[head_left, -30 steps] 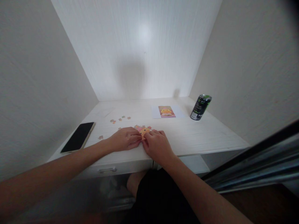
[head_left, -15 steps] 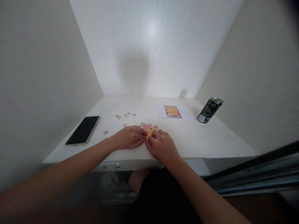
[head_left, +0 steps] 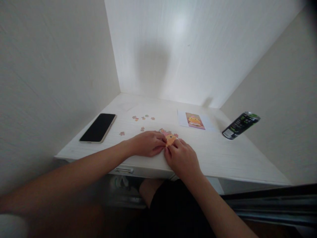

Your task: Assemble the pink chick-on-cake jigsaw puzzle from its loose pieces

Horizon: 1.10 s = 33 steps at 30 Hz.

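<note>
A partly joined jigsaw puzzle [head_left: 170,138], orange and pink with a dark eye spot, lies near the front edge of the white desk. My left hand [head_left: 150,143] is at its left side, with fingers closed at the puzzle's edge. From the right, my right hand [head_left: 183,157] pinches at the lower right part of the puzzle. Both sets of fingertips nearly meet and cover much of it. Loose puzzle pieces [head_left: 143,129] are scattered on the desk to the left and beyond my left hand.
A phone [head_left: 98,128] lies at the desk's left. At the back right, a picture card [head_left: 195,121] with an orange figure rests on white paper. A dark drink can [head_left: 240,125] stands at the right. White walls [head_left: 153,49] enclose the desk; a drawer handle [head_left: 124,170] is below its front edge.
The camera view has turned and tilted, so the desk appears rotated and shifted. Both hands stay at the puzzle, with the fingers slightly moved and covering more of its face.
</note>
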### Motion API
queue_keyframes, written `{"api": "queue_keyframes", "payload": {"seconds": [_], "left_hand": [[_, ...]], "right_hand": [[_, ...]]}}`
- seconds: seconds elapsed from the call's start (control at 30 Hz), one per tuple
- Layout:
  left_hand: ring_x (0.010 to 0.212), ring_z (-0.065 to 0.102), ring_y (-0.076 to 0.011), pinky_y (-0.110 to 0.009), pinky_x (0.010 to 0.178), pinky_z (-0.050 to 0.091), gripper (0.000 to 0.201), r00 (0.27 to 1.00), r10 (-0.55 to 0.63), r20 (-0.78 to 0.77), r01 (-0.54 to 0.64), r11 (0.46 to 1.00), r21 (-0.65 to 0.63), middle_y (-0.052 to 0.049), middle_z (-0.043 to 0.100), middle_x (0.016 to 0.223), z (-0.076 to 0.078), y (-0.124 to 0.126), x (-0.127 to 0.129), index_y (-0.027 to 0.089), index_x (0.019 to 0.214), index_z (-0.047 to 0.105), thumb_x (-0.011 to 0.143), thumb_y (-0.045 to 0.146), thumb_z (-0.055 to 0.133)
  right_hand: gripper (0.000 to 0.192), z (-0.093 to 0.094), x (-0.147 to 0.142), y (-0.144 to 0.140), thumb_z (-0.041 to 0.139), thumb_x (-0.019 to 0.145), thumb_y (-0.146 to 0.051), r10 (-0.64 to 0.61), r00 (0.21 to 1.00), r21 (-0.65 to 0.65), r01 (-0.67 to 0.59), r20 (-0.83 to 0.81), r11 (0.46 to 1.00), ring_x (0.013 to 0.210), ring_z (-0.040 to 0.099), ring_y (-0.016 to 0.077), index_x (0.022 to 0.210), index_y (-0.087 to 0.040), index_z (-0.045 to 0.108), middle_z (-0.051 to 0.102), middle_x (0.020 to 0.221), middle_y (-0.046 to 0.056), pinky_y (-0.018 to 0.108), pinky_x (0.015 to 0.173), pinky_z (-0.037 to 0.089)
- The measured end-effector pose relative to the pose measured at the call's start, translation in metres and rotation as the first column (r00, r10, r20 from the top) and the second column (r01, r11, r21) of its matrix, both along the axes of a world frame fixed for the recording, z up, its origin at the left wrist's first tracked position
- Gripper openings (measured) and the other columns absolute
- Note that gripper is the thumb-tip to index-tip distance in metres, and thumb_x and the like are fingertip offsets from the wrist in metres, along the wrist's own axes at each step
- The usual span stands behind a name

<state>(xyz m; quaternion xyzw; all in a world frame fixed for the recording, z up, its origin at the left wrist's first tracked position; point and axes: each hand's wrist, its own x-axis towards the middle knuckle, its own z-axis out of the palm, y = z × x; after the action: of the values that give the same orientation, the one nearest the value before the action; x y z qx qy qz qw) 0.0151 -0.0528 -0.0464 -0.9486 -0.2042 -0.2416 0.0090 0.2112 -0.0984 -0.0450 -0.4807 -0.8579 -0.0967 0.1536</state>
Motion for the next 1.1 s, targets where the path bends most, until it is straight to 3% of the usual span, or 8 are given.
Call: {"api": "queue_keyframes", "payload": {"seconds": [0.27, 0.43, 0.53, 0.77, 0.87, 1.03, 1.1], "left_hand": [[0.096, 0.066, -0.0195, -0.034, 0.090, 0.054, 0.015, 1.000, 0.009, -0.008, -0.009, 1.000, -0.019, -0.007, 0.070, 0.106, -0.002, 0.001, -0.002, 0.016, 0.096, 0.071, 0.089, 0.016, 0.058], [0.099, 0.064, -0.0215, -0.037, 0.092, 0.053, 0.014, 1.000, 0.006, -0.009, -0.006, 0.999, -0.053, -0.011, 0.068, 0.104, 0.000, -0.001, -0.001, 0.015, 0.092, 0.069, 0.090, 0.015, 0.055], [0.102, 0.062, -0.0212, -0.038, 0.095, 0.052, 0.013, 1.000, -0.023, -0.007, 0.022, 0.996, -0.089, -0.012, 0.066, 0.108, 0.002, -0.001, -0.001, 0.016, 0.090, 0.068, 0.089, 0.015, 0.055], [0.113, 0.059, -0.0213, -0.040, 0.105, 0.048, 0.024, 0.997, -0.070, -0.033, 0.062, 0.981, -0.181, -0.010, 0.062, 0.122, 0.004, -0.004, -0.004, 0.026, 0.113, 0.070, 0.094, 0.025, 0.056], [0.118, 0.057, -0.0248, -0.045, 0.108, 0.046, 0.026, 0.995, -0.063, -0.079, 0.048, 0.981, -0.186, -0.012, 0.059, 0.128, 0.005, -0.005, -0.004, 0.025, 0.116, 0.070, 0.095, 0.032, 0.056], [0.110, 0.059, -0.0246, -0.044, 0.104, 0.050, 0.026, 0.989, -0.086, -0.118, 0.067, 0.985, -0.158, -0.013, 0.064, 0.117, 0.010, -0.009, -0.004, 0.021, 0.108, 0.072, 0.098, 0.033, 0.051], [0.112, 0.059, -0.0250, -0.045, 0.107, 0.049, 0.027, 0.988, -0.083, -0.129, 0.062, 0.986, -0.154, -0.013, 0.064, 0.118, 0.012, -0.010, -0.004, 0.020, 0.108, 0.072, 0.098, 0.033, 0.050]], "right_hand": [[0.028, -0.002, 0.001, 0.002, 0.051, 0.098, -0.024, 0.003, 0.999, -0.006, -0.003, -0.034, 1.000, 0.093, 0.063, 0.0277, 0.086, -0.015, 0.075, 0.070, 0.091, 0.014, 0.039, 0.086, 0.050], [0.022, -0.003, 0.011, 0.009, 0.055, 0.096, -0.019, -0.010, 0.965, -0.108, -0.018, -0.260, 0.994, 0.091, 0.069, 0.0243, 0.108, -0.015, 0.072, 0.075, 0.099, 0.011, 0.034, 0.081, 0.052], [0.025, -0.004, 0.016, 0.013, 0.056, 0.094, -0.020, -0.057, 0.941, -0.161, 0.003, -0.334, 0.987, 0.084, 0.072, 0.0234, 0.111, -0.016, 0.073, 0.077, 0.099, 0.011, 0.033, 0.076, 0.053], [0.024, 0.000, 0.013, 0.013, 0.061, 0.092, -0.026, -0.081, 0.914, -0.207, -0.003, -0.397, 0.978, 0.079, 0.074, 0.0233, 0.110, -0.020, 0.075, 0.079, 0.094, 0.008, 0.033, 0.074, 0.055], [0.023, 0.002, 0.010, 0.010, 0.060, 0.093, -0.023, -0.049, 0.947, -0.166, -0.005, -0.318, 0.986, 0.084, 0.073, 0.0236, 0.112, -0.019, 0.074, 0.078, 0.097, 0.009, 0.032, 0.076, 0.054], [0.023, 0.004, 0.006, 0.005, 0.053, 0.097, -0.016, 0.124, 0.990, -0.013, -0.124, 0.065, 0.992, 0.091, 0.068, 0.0277, 0.110, -0.015, 0.072, 0.076, 0.095, 0.013, 0.039, 0.086, 0.049], [0.022, 0.004, 0.005, 0.004, 0.052, 0.098, -0.016, 0.114, 0.990, -0.006, -0.114, 0.085, 0.993, 0.090, 0.067, 0.0271, 0.107, -0.015, 0.071, 0.075, 0.094, 0.013, 0.038, 0.086, 0.049]]}}
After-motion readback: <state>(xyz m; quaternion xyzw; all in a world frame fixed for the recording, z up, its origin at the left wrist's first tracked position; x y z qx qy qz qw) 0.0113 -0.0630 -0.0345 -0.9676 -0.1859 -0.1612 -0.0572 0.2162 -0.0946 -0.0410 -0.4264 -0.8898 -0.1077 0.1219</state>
